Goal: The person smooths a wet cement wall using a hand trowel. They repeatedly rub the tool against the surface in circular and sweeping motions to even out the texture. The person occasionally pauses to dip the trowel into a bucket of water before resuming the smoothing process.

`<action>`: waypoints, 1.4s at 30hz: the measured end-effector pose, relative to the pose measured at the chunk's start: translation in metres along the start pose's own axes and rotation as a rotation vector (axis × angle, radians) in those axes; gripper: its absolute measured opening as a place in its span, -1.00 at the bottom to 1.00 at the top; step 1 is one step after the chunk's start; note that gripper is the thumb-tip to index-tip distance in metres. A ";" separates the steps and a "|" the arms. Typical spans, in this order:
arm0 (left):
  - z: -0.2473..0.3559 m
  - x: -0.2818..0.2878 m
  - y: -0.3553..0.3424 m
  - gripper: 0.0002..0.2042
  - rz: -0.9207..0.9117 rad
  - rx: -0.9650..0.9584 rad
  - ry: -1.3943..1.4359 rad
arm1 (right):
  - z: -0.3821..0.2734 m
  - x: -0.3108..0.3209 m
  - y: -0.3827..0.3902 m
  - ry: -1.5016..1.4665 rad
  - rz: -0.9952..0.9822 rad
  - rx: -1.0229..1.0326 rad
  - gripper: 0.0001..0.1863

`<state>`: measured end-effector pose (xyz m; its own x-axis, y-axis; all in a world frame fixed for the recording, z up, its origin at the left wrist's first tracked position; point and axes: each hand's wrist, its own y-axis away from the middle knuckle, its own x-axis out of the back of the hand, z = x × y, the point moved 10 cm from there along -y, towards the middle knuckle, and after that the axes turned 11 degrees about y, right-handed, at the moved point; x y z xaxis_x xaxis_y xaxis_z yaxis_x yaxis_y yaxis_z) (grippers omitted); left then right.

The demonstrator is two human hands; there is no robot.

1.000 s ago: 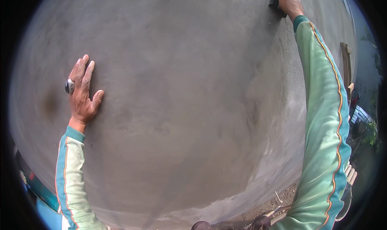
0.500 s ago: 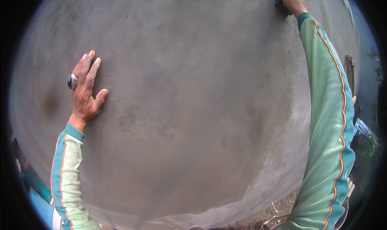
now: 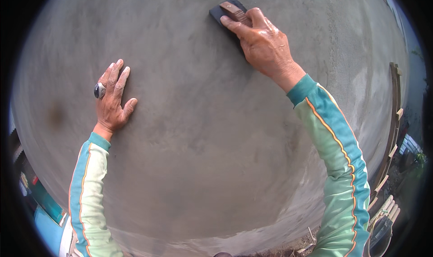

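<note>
A broad grey plastered wall (image 3: pixel 194 135) fills most of the view. High up, right of the middle, my right hand (image 3: pixel 268 45) grips the ribbed brown handle of a plastering float (image 3: pixel 221 16). The float's dark flat plate lies against the wall, partly hidden behind the hand. Farther left and lower, my left hand (image 3: pixel 112 99) rests on the wall with its fingers stretched out and the thumb apart. A large ring with a dark stone (image 3: pixel 99 90) sits on one of its fingers. Pale residue coats the left fingertips.
A wooden ladder-like frame (image 3: pixel 391 135) stands along the right edge. A dark container (image 3: pixel 381 234) and several pale sticks (image 3: pixel 390 207) are at the lower right. Bare ground with twigs (image 3: pixel 306 243) shows below the wall. At the lower left are blue and teal objects (image 3: pixel 48 227).
My right hand has swept the float left and slightly down from the upper right edge, its elbow bending. The left hand appears slightly farther right in the picture, still flat on the wall.
</note>
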<state>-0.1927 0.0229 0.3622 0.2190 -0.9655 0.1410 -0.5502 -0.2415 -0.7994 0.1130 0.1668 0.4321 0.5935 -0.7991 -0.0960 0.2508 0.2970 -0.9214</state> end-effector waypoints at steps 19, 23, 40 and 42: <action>-0.003 0.003 0.005 -0.26 0.021 0.020 0.026 | -0.070 -0.013 -0.014 -0.047 0.047 -0.165 -0.60; 0.009 -0.004 -0.013 -0.24 0.067 -0.073 0.092 | -0.203 -0.011 0.026 -0.242 -0.010 0.246 -0.59; 0.002 -0.008 -0.008 -0.21 0.057 -0.036 0.105 | -0.095 0.034 0.258 -0.017 -0.048 -0.204 -0.42; -0.004 -0.007 -0.001 -0.21 0.036 -0.023 0.104 | -0.082 0.038 0.244 0.009 -0.085 -0.089 -0.43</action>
<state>-0.1969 0.0292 0.3639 0.1147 -0.9781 0.1737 -0.5744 -0.2080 -0.7917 0.1341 0.1657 0.1723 0.5658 -0.8243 -0.0191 0.2307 0.1805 -0.9561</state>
